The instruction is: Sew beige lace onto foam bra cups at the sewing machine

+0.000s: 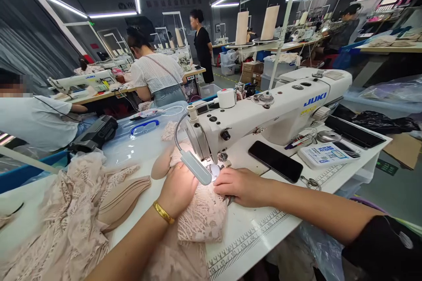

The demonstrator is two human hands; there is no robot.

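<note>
My left hand [180, 189], with a gold bangle at the wrist, is closed on pale pink lace fabric [204, 219] left of the needle area; its fingertips are partly hidden by the lamp. My right hand [244, 186] pinches the same lace at its right edge, fingers bunched beside the presser foot. The white sewing machine [270, 112] stands over the work, and its grey lamp [197, 168] lights the fabric. Just behind my left hand lies a beige moulded cup [161, 164]. The needle itself cannot be made out.
More lace [62, 215] and a stack of beige cups [123, 199] lie on the left. A black phone [275, 161], a white box [325, 155] and small scissors [310, 182] rest on the right. A printed ruler [250, 237] runs along the table's front. Several people work behind.
</note>
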